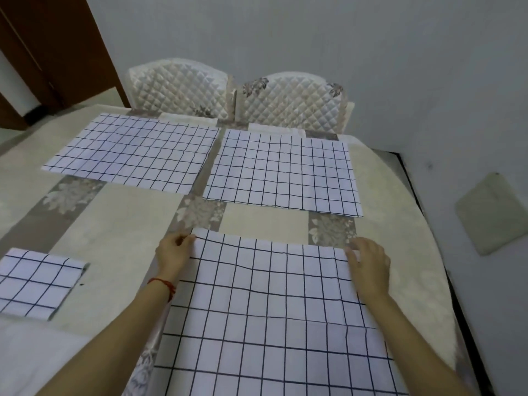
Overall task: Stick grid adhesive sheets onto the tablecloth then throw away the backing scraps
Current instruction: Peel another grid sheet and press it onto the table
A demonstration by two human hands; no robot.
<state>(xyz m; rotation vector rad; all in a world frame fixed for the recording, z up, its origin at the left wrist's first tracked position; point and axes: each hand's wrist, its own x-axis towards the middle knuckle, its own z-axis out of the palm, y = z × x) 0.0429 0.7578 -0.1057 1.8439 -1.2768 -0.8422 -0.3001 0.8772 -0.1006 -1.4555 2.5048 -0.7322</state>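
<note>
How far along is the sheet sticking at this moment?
Two white grid adhesive sheets, far left and far right, lie flat on the beige floral tablecloth. The left hand and right hand pinch the near sheet's far corners. No backing scraps visible.

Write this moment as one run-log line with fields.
step: placing near grid sheet | left hand: pinching far-left corner | right hand: holding far-right corner | already on tablecloth: three other sheets
</note>
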